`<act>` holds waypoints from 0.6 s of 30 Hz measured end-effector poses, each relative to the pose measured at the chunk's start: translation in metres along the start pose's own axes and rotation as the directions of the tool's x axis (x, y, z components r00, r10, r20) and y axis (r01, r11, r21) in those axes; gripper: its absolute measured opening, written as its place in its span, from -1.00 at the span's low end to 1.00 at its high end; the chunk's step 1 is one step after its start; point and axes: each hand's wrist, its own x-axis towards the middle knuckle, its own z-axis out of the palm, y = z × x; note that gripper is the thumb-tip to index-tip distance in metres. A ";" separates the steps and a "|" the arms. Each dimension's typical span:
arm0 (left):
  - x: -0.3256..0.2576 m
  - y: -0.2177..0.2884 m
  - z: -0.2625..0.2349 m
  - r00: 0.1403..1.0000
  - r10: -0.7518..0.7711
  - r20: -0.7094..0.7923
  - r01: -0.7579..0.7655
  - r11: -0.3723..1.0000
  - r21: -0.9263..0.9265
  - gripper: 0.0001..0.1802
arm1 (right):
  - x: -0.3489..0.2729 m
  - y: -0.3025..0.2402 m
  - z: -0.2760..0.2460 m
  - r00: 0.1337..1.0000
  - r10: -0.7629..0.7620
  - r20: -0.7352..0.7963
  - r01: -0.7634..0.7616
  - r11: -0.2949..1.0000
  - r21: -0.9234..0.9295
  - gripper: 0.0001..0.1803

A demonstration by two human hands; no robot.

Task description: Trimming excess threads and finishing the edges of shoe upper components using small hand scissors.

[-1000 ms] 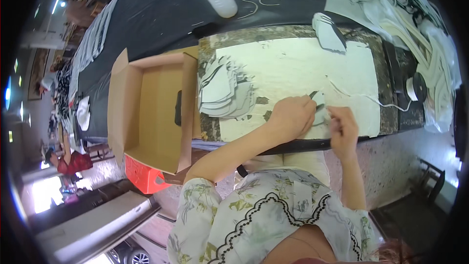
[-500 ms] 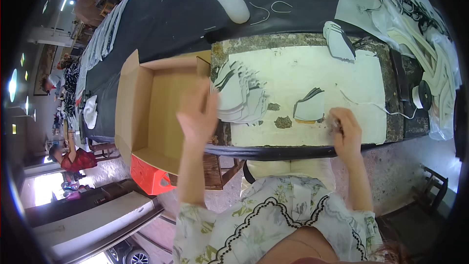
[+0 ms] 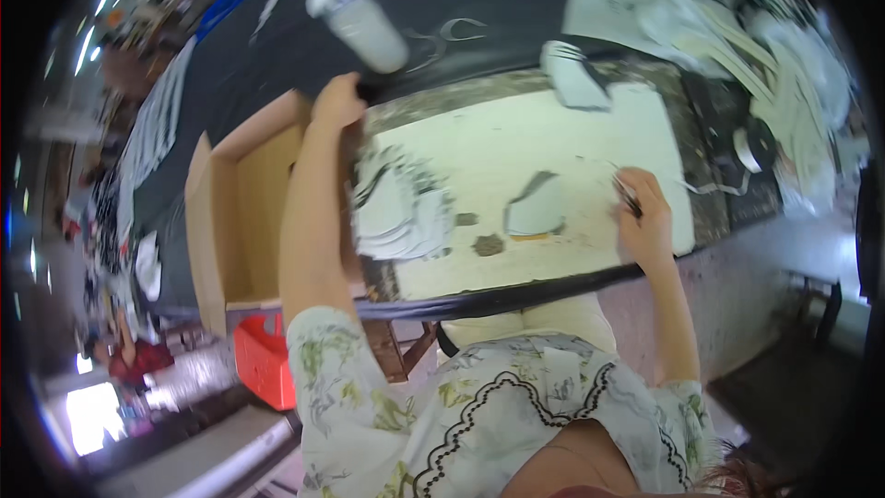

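Observation:
My left hand (image 3: 339,101) is at the far right corner of the open cardboard box (image 3: 205,231). Its fingers are curled, with something dark by the fingertips that blur keeps me from making out. My left forearm crosses over the box. My right hand (image 3: 648,221) is closed round a slim dark tool (image 3: 629,197), above the right part of a white sheet (image 3: 590,249). Between the hands lies a small stack of pale cut pieces (image 3: 536,207). A larger fanned pile of similar pieces (image 3: 401,221) is at the sheet's left.
Another stack of pale pieces (image 3: 573,78) sits at the sheet's far edge. Behind stands a bottle with whitish contents (image 3: 367,32). A spool (image 3: 749,149) with white cord is at right, beside plastic-wrapped strips (image 3: 797,161). Below the box is a red stool (image 3: 263,364).
My left hand has reached away from me, from beside the fanned pile to the box's far corner. My right hand stays near the sheet's right side. The whole view has shifted.

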 end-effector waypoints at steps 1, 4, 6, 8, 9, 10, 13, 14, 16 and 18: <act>-0.005 0.012 -0.006 1.000 -0.014 0.003 0.014 1.000 0.001 -0.59 | -0.003 0.007 -0.007 0.998 0.051 -0.039 -0.052 0.998 -0.031 -0.52; -0.019 0.025 -0.036 0.947 -0.039 -0.318 0.045 0.999 0.011 -0.85 | -0.002 0.011 -0.019 0.994 0.087 -0.068 -0.089 0.996 -0.023 -0.51; -0.034 0.050 -0.069 0.814 0.080 -0.575 -0.102 0.995 -0.007 -0.79 | 0.004 0.009 -0.020 0.991 0.120 -0.052 -0.119 0.993 0.013 -0.55; -0.068 0.083 -0.088 0.830 -0.239 -0.504 -0.083 0.840 -0.536 -0.78 | 0.017 0.006 -0.013 0.994 0.089 -0.062 -0.089 0.996 0.008 -0.57; -0.089 0.090 -0.100 0.831 -0.297 -0.471 -0.091 0.762 -0.641 -0.79 | 0.022 0.002 -0.009 0.998 0.037 -0.055 -0.036 0.999 0.014 -0.59; -0.107 0.095 -0.110 0.827 -0.284 -0.485 -0.112 0.763 -0.637 -0.78 | 0.027 0.003 -0.006 0.995 -0.051 -0.086 0.043 0.995 -0.091 -0.61; -0.150 0.104 -0.120 0.752 -0.404 -0.521 -0.114 0.699 -0.706 -0.82 | 0.034 0.022 -0.002 0.972 0.028 0.233 0.061 0.928 -0.366 -0.70; -0.160 0.106 -0.113 0.757 -0.404 -0.513 -0.109 0.696 -0.710 -0.82 | 0.033 0.024 0.000 0.971 0.038 0.236 0.054 0.928 -0.369 -0.70; -0.191 0.104 -0.100 0.737 -0.273 -0.618 -0.322 0.663 -0.676 -0.81 | 0.029 0.012 0.002 0.967 -0.050 0.249 0.100 0.976 -0.193 -0.83; -0.224 0.097 -0.071 0.808 -0.206 -0.552 -0.296 0.668 -0.683 -0.71 | 0.025 -0.015 0.003 0.941 0.074 0.331 -0.137 0.975 0.172 -0.86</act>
